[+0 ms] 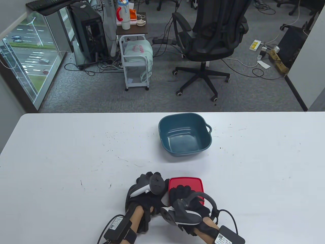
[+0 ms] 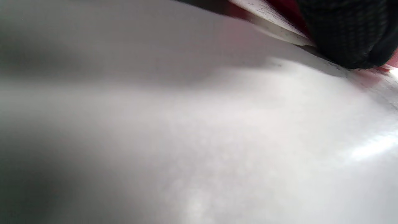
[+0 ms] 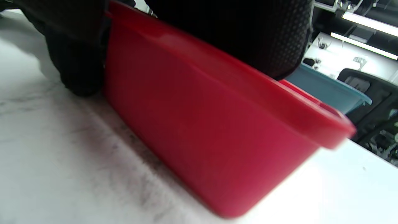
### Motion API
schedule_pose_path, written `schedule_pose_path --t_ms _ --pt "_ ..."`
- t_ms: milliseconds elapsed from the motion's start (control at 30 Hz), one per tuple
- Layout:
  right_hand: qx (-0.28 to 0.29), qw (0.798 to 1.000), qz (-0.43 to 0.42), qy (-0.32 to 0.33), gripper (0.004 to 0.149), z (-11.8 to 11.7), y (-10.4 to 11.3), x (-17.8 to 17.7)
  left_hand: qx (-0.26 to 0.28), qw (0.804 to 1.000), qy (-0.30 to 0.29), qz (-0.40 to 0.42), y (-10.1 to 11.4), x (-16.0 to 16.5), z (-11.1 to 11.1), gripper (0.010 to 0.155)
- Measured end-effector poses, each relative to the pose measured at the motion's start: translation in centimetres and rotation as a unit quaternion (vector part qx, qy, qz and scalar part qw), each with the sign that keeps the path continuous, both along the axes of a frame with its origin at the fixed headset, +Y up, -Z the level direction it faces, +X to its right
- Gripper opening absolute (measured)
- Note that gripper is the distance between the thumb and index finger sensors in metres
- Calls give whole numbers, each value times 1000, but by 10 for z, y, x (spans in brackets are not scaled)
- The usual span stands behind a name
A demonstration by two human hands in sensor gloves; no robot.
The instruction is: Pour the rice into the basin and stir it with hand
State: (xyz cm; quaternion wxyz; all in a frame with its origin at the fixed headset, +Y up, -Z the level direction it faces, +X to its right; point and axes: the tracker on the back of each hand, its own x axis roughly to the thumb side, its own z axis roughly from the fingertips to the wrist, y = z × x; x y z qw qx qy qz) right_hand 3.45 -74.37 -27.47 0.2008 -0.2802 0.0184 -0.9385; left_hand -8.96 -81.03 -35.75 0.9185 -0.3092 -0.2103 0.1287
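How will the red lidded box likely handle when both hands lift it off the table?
The red box looks like smooth rigid plastic, so probably stiff but somewhat slippery. Its flat base and straight walls suggest it won't roll. With the left hand and right hand on opposite sides, it should stay level; weight cannot be judged.

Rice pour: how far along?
Nothing done yet: the blue basin sits empty and no rice is visible anywhere. In hand: the right hand lies on the lid of the red container, which is on the table; the left hand is at its left side. Left: opening, pouring, stirring.
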Motion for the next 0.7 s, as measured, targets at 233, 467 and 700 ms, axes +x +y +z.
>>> schedule_pose_path --t_ms 233,467,700 --pt "41 997 35 60 71 4 -5 -12 5 1000 4 -8 0 1 0 121" --pt "70 994 37 74 67 7 -10 -11 5 1000 3 -12 0 2 0 121" --pt "27 996 -62 50 64 -3 8 8 5 1000 9 -4 0 1 -1 123"
